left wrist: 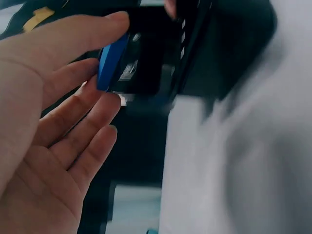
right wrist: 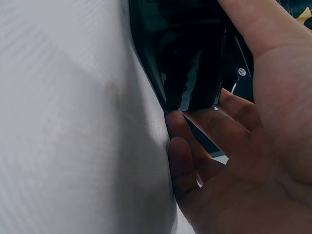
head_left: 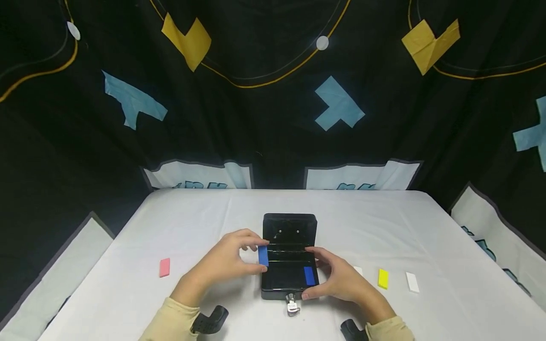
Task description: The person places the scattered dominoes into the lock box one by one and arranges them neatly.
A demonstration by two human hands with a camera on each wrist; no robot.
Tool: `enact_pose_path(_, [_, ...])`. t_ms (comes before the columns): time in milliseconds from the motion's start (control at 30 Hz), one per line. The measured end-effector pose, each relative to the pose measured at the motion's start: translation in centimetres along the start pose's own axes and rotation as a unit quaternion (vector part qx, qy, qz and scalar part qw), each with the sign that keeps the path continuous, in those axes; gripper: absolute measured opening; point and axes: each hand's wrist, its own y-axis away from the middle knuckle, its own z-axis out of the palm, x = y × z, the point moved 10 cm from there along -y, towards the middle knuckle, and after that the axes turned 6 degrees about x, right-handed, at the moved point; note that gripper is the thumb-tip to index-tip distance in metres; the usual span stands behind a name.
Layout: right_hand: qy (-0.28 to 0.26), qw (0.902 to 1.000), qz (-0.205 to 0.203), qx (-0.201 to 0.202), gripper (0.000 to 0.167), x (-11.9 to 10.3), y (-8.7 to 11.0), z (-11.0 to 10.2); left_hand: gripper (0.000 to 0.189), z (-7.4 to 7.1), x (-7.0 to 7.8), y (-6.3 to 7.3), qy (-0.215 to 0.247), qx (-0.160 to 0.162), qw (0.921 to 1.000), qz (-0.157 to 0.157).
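Observation:
A black metal box [head_left: 283,279] stands on the table with its lid [head_left: 290,229] raised. A small padlock [head_left: 292,305] hangs at its front. My left hand [head_left: 230,255] pinches a blue block [head_left: 263,255] between thumb and fingertips over the box's left edge; the left wrist view also shows this blue block [left wrist: 111,63]. Inside the box, along the right wall, lies another blue block [head_left: 309,275]. My right hand [head_left: 339,277] grips the box's right side, thumb near the front corner and fingers toward the back. In the right wrist view, fingertips touch the box wall [right wrist: 195,73].
On the white-covered table [head_left: 187,213], a pink block [head_left: 164,267] lies to the left. A yellow block [head_left: 383,279] and a white block [head_left: 412,282] lie to the right, with another white block [head_left: 358,270] partly behind my right hand. A dark curtain [head_left: 264,132] hangs behind.

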Motion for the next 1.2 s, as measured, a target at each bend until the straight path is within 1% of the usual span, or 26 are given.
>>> enact_pose_path(167, [-0.001, 1.0, -0.006, -0.005, 0.1, -0.1, -0.1, -0.1, 0.047, 2.7, 1.0, -1.4, -0.004, -0.028, 0.9995, 0.011])
enact_pose_path(267, [-0.001, 0.9999, -0.008, -0.006, 0.099, -0.1, -0.1, -0.2, 0.047, 4.3, 1.8, -2.0, -0.013, -0.043, 0.9985, 0.031])
enact_pose_path(367, [-0.004, 0.9999, -0.01, -0.007, 0.1, -0.1, -0.1, -0.3, 0.047, 6.0, 2.5, -2.5, -0.022, -0.058, 0.997, 0.045])
enact_pose_path(433, [-0.007, 0.9999, -0.013, -0.009, 0.099, -0.1, -0.1, -0.3, 0.048, 7.1, 2.8, -2.7, -0.029, -0.069, 0.9961, 0.046])
enact_pose_path(600, [-0.014, 0.9996, -0.021, -0.015, 0.097, -0.2, -0.1, -0.2, 0.047, 9.2, 2.8, -2.8, -0.033, -0.09, 0.995, 0.027])
enact_pose_path(733, [-0.021, 0.9992, -0.029, -0.017, 0.097, -0.3, -0.1, 0.0, 0.047, 9.9, 2.7, -2.8, -0.037, -0.095, 0.9946, 0.016])
enact_pose_path(1000, [-0.018, 0.9994, -0.023, -0.019, 0.098, -0.4, -0.1, 0.2, 0.047, 10.2, 2.5, -2.7, -0.055, -0.092, 0.9942, 0.013])
enact_pose_path(1200, [-0.012, 0.9996, -0.021, -0.014, 0.098, -0.1, -0.1, 0.0, 0.046, 10.4, 2.5, -2.9, -0.074, -0.085, 0.9934, 0.019])
